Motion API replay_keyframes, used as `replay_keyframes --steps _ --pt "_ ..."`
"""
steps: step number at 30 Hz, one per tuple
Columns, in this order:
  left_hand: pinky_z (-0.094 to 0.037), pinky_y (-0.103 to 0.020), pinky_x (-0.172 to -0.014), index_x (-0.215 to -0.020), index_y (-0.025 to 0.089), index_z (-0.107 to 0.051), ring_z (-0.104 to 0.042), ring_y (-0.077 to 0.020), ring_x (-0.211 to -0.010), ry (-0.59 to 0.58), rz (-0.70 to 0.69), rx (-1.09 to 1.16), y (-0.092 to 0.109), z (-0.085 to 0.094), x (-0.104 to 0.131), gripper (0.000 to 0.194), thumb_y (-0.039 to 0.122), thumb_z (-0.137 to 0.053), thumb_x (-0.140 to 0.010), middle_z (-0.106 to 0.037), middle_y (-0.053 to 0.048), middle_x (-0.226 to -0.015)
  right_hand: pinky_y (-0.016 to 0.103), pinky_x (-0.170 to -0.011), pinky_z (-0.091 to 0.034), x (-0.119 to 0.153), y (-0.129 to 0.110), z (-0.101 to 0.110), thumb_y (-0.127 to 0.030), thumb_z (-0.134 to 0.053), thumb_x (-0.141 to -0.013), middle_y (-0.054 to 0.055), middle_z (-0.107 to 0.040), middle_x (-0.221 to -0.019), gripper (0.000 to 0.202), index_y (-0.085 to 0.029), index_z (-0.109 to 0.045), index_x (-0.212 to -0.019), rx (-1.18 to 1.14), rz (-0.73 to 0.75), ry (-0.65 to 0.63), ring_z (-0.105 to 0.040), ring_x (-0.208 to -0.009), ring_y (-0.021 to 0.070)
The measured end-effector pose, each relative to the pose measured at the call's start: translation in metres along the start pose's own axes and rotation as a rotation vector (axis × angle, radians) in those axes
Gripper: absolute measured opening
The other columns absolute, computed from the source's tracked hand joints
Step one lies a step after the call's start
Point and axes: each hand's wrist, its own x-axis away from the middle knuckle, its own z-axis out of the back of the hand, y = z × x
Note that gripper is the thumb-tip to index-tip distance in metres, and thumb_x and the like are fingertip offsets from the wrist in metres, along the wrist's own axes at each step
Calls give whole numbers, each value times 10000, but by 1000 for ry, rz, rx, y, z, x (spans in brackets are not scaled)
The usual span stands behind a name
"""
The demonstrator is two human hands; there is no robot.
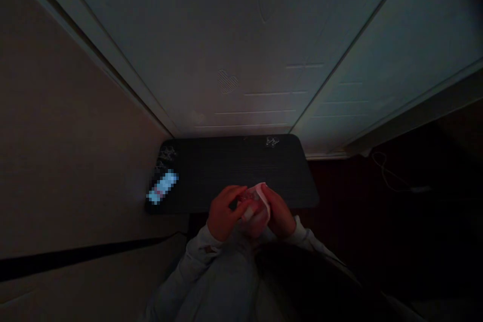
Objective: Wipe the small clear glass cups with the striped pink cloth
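Observation:
Close to my body, at the near edge of the dark table [234, 166], a pink pouch-like item [258, 219] is held between both hands. My left hand [225, 214] is closed on its left side, with the fingers at its opening. On the other side, my right hand [279, 214] grips the pale pink rim. Something small and whitish shows at the fingers of my left hand, too dim to make out. The scene is dark, and the inside of the pink item is mostly hidden.
A blurred-out lit phone-like object [162, 187] lies at the table's left end, beside small wire-like pieces [168, 152]. Another small shiny piece [272, 141] sits at the back right. White panels [226, 35] stand behind; a cable [396, 185] lies at right.

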Motion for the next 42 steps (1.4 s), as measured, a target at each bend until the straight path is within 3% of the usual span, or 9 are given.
replay_keyframes --steps 4,12,21,25,31,37,42 --pt "-461 -299 -798 -978 166 -607 -573 -162 -870 -11 -37 -65 0 1 -2 269 257 -568 -728 -604 -64 -954 290 -667 -433 1 0 -3 -474 -506 -740 32 -633 -755 323 -163 -590 -769 73 57 56 -561 -685 160" --pt "-470 -259 -731 -997 173 -603 -580 -133 -787 -98 -36 -38 -2 4 -4 259 257 -528 -763 -604 -45 -883 263 -631 -393 2 2 3 -437 -532 -715 3 -587 -692 286 -155 -575 -730 409 118 71 -504 -640 133" --pt "-479 -282 -749 -981 165 -594 -576 -152 -826 -43 -155 -143 -8 -8 5 260 270 -549 -748 -601 -59 -904 239 -577 -350 -8 4 6 -364 -479 -740 -32 -493 -614 213 -172 -495 -648 693 119 79 -431 -583 115" --pt "-485 -278 -750 -1010 182 -575 -573 -157 -855 -13 -231 -198 -11 -13 8 288 293 -550 -746 -598 -53 -921 241 -589 -355 -10 4 3 -345 -479 -741 -41 -471 -620 173 -183 -472 -680 710 127 110 -437 -600 119" --pt "-489 -282 -733 -998 197 -569 -574 -153 -828 46 -230 -224 -9 -13 9 275 299 -553 -743 -594 -45 -902 251 -617 -372 -10 -1 -3 -357 -513 -719 -30 -500 -686 192 -184 -485 -797 703 135 114 -470 -645 132" --pt "-493 -281 -700 -954 187 -576 -579 -146 -777 40 -205 -186 -6 -13 10 253 300 -574 -727 -596 -42 -855 240 -568 -351 -14 8 6 -347 -496 -719 -43 -473 -599 184 -176 -481 -652 697 115 56 -425 -571 111" --pt "-486 -272 -694 -895 174 -576 -576 -142 -760 46 -189 -166 -5 -14 10 224 300 -594 -710 -599 -41 -841 240 -561 -357 -17 9 9 -377 -464 -746 -35 -488 -584 244 -173 -492 -616 547 142 35 -437 -568 114"
